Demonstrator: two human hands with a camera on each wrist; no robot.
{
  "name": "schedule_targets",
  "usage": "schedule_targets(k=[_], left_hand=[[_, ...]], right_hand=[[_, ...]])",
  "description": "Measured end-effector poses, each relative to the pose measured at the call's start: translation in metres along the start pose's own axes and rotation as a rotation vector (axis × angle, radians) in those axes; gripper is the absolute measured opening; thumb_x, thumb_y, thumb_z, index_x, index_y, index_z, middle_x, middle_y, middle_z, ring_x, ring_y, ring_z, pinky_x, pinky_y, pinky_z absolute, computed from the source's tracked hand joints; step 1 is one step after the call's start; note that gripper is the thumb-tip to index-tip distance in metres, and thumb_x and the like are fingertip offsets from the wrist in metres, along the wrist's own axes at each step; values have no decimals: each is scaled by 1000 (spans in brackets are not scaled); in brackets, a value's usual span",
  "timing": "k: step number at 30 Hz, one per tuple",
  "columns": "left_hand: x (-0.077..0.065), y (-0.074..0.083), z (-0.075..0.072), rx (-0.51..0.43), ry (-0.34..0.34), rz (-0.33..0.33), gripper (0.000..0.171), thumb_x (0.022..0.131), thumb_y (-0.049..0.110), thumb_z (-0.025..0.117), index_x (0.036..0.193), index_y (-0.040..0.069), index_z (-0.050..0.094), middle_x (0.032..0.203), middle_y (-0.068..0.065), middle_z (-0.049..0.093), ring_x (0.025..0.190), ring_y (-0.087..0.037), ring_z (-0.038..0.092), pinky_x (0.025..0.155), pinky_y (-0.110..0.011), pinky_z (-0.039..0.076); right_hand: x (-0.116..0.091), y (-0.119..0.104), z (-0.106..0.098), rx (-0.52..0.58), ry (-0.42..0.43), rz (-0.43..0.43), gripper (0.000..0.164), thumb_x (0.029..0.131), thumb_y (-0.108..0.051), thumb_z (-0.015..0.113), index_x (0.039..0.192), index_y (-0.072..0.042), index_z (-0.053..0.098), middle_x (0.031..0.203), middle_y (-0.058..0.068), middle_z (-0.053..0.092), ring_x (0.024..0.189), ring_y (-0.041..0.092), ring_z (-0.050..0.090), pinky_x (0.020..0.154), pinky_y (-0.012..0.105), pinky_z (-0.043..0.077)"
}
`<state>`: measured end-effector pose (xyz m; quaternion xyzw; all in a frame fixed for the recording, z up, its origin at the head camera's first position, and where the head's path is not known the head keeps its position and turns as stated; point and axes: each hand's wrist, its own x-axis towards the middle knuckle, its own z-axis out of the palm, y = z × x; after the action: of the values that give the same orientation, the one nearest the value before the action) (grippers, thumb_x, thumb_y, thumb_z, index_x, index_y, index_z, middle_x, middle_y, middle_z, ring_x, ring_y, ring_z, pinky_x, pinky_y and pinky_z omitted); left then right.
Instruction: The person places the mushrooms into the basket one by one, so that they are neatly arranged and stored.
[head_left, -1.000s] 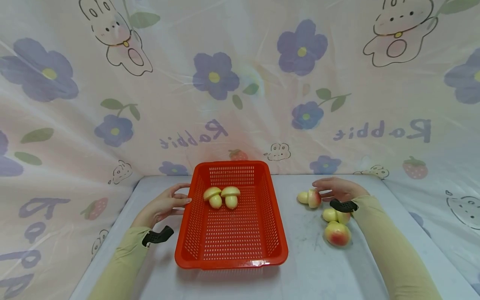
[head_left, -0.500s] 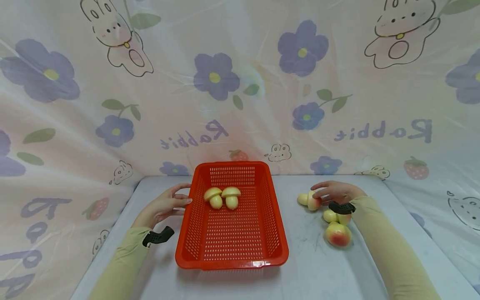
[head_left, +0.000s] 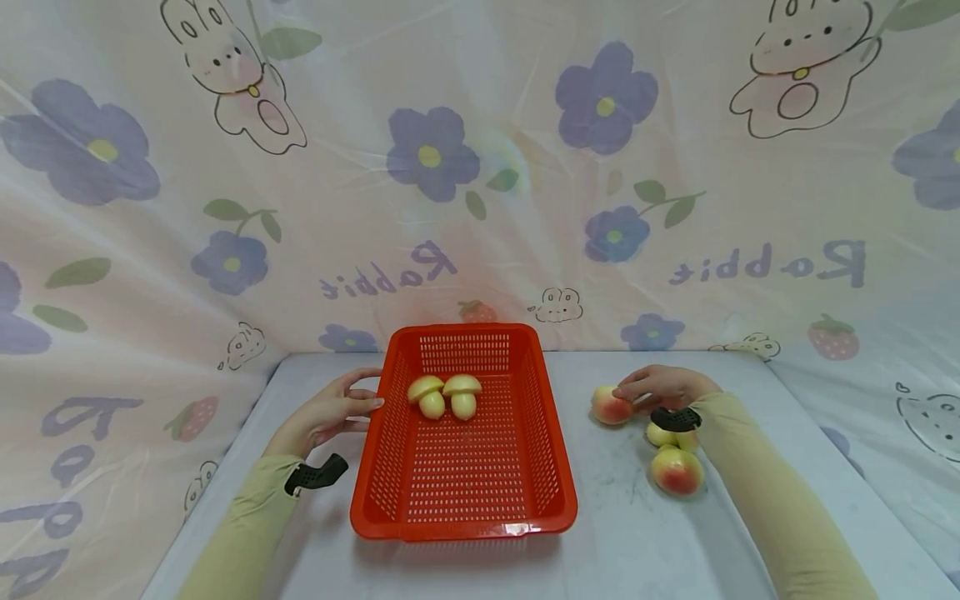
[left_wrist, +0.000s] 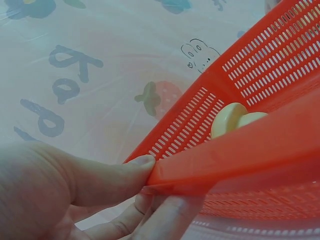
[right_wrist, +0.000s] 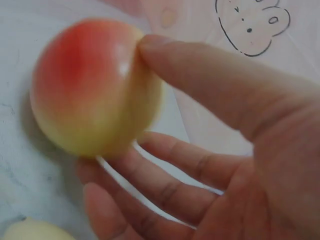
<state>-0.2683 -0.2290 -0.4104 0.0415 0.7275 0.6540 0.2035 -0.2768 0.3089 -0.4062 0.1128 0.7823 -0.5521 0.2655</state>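
My left hand [head_left: 335, 410] pinches the side rim of a red plastic basket [left_wrist: 225, 160], thumb on top and fingers beneath. Inside the basket, towards its far left, lie two pale yellow toy mushrooms [head_left: 462, 395]. At the right, my right hand [head_left: 663, 386] holds another toy mushroom [right_wrist: 90, 90] between thumb and fingers; its rounded cap, blushed red over yellow, faces the right wrist camera and its stem is hidden. Nearer the body, close by my right wrist, are a yellow toy mushroom [head_left: 662, 434] and a red-and-yellow mushroom cap [head_left: 677, 472].
The basket [head_left: 463, 528] stands mid-table, its long sides running front to back. A white table [head_left: 615, 533] lies under everything. Behind and at the sides hangs a cloth [head_left: 510, 242] printed with rabbits and flowers, meeting the table's back edge.
My right hand has come left and down onto the far toy mushroom and taken hold of it. That mushroom has turned, so its cap now hides the stem. The left hand and basket stay put.
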Motion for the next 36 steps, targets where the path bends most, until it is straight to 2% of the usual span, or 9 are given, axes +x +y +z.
schedule_targets(k=[6, 10, 12, 13, 16, 19, 24, 29, 36], left_hand=[[0, 0, 0, -13, -6, 4, 66, 92, 8, 65, 147, 11, 28, 107, -19, 59, 88, -27, 66, 78, -47, 55], [-1, 1, 0, -11, -10, 10, 67, 92, 7, 64, 147, 10, 27, 107, -19, 59, 88, -27, 66, 78, -47, 55], [-1, 1, 0, -20, -6, 3, 66, 92, 7, 64, 147, 11, 28, 107, -19, 59, 87, -27, 66, 78, -46, 56], [-1, 1, 0, -19, -11, 3, 67, 92, 7, 64, 147, 11, 27, 107, -19, 59, 88, -27, 66, 78, -45, 56], [-1, 1, 1, -26, -14, 1, 67, 91, 7, 64, 147, 10, 27, 107, -20, 59, 87, -27, 66, 77, -45, 56], [-1, 1, 1, -15, -19, 7, 67, 92, 7, 64, 148, 10, 26, 108, -20, 59, 88, -27, 66, 77, -45, 56], [1, 1, 0, -7, -2, 3, 65, 92, 7, 63, 147, 12, 28, 108, -20, 59, 88, -27, 65, 78, -46, 56], [0, 1, 1, -4, -5, -3, 65, 92, 6, 63, 147, 12, 29, 109, -20, 58, 89, -28, 65, 79, -46, 56], [0, 1, 1, -1, 11, -7, 65, 92, 6, 64, 146, 13, 30, 109, -20, 59, 89, -28, 65, 78, -45, 56]], right_hand=[[6, -3, 4, 44, -24, -1, 58, 84, -28, 75, 126, 2, 47, 121, 14, 56, 113, 37, 53, 99, 46, 43], [12, -4, -1, -100, -88, -89, 57, 88, -30, 70, 129, 2, 46, 126, 14, 53, 115, 35, 50, 102, 50, 39], [17, -5, -6, -224, -125, -160, 58, 89, -31, 68, 133, -1, 45, 132, 13, 49, 119, 32, 47, 103, 53, 35], [20, -5, -9, -279, -154, -212, 58, 90, -29, 67, 136, -1, 44, 136, 15, 47, 121, 33, 45, 103, 55, 34], [28, -6, -16, -343, -258, -313, 61, 91, -20, 66, 142, 0, 39, 145, 22, 37, 129, 37, 37, 104, 58, 30], [26, -8, -15, -311, -312, -317, 64, 87, -13, 69, 143, -4, 40, 147, 20, 34, 134, 38, 29, 107, 61, 24], [15, -10, -4, -239, -282, -218, 66, 81, -9, 73, 141, -14, 47, 148, 9, 37, 139, 36, 17, 105, 69, 10], [16, -10, -1, -256, -276, -194, 66, 79, -8, 72, 140, -15, 48, 146, 7, 40, 137, 35, 20, 103, 70, 14], [35, -9, -8, -365, -375, -297, 63, 84, -9, 69, 142, -10, 44, 143, 10, 44, 134, 38, 28, 105, 64, 21]])
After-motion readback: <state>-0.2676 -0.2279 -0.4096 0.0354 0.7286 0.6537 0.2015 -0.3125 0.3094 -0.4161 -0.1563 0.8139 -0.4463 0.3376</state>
